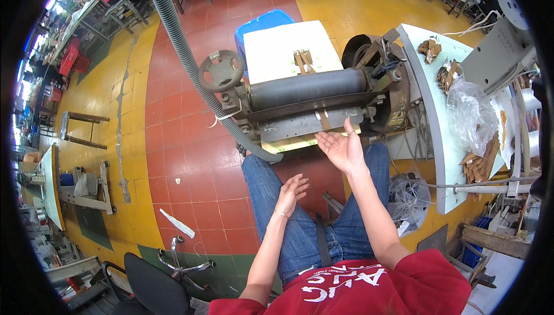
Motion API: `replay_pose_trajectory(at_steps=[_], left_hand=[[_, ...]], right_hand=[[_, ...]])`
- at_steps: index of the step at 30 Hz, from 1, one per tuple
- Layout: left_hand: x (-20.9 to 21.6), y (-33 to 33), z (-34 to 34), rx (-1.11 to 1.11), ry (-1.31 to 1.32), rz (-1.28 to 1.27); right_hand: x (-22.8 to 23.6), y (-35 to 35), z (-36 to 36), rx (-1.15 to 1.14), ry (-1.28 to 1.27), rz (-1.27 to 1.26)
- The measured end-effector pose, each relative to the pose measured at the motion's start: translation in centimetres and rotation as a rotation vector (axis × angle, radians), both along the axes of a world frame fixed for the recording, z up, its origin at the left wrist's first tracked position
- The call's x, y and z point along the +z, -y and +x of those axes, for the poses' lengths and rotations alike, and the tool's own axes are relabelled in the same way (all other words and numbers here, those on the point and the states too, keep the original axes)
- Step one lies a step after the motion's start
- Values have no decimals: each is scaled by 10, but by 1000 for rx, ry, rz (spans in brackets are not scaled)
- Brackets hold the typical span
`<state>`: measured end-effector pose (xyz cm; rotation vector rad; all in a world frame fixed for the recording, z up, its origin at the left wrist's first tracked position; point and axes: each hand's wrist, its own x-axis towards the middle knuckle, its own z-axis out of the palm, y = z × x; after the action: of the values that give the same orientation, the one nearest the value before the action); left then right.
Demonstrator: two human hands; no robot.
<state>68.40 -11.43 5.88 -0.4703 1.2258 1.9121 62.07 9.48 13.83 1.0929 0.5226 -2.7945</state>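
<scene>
A roller machine with a dark cylinder [309,90] stands in front of my knees. On its metal feed plate [294,127] lies a narrow brown strip [325,120], its far end at the guard bar below the cylinder. My right hand [341,148] is open at the plate's near edge, palm turned up, thumb raised and fingers pointing left. It holds nothing, and its fingertips are just short of the strip. Over my left thigh hovers my left hand [293,195], empty, with loosely bent fingers. Behind the cylinder, several brown strips [303,61] rest on a white board [274,52].
A grey ribbed hose [187,55] runs down left of the machine, beside a handwheel [221,71]. At right, a pale table [424,84] bears brown pieces [483,162] and a clear plastic bag [470,110]. A blue bin [262,21] stands behind. An office chair [156,283] is at lower left.
</scene>
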Motion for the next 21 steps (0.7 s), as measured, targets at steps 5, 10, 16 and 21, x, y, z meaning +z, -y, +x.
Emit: replay_pose_trajectory(at_steps=[5,10,16,21], left_hand=[[-2,-1,-1,26,33,-8],[-9,-1,0,62,70,3],[-19,-2,-2,78,102,70],[-22,-3,-5,71,112,50]], right_hand=[[-3,6,34,-27,76,-29],[34,14,90,534,17,366],[162,-30,34,932,-479,1297],[184,-54,-129,780,-678,1429]])
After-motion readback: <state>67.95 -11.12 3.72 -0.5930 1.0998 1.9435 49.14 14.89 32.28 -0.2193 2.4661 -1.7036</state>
